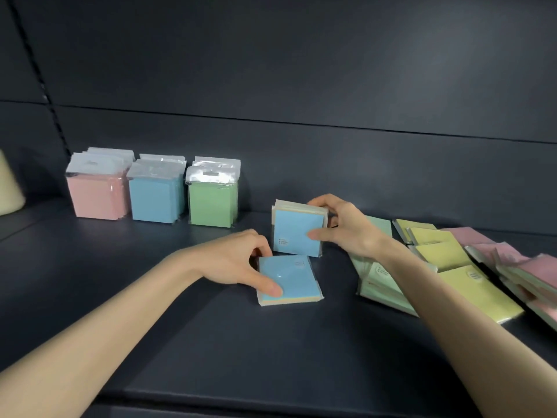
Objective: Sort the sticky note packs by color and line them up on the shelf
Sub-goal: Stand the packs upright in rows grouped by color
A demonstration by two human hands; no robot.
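Sticky note packs, left to right on the dark shelf [211,342]: three upright rows at the back left, pink row [95,197], blue row [156,196], green row [212,202], standing side by side, each several packs deep, hang tabs up.

Left hand [238,260] is down on a flat blue pack [292,280] mid-shelf, thumb pressed on its top face, fingers curled at its far edge. It's pinched but the pack looks not yet lifted.

Right hand [340,226] grips a small upright blue stack [298,229] just behind the flat one, thumb on the front face, fingers wrapped over the top right corner. Looks like more than one pack in that grip; exact count unclear.

Far right: unsorted pile lying flat and overlapping, green packs [376,285], then yellow packs [470,288], then pink packs [518,267] at the edge.

Likely step: collecting blues to add to the blue row.

Risks:
- Wrappers look slick. The multi-pack stack could fan out or shed a pack if the pinch loosens in transit.
- Rows stand close together. Pushing blues in could knock the pink or green row over.
- Right forearm sits over the green packs, so a sweep left could drag them.
- Tabs may be facing the wrong way on the held stack, so it may need flipping.
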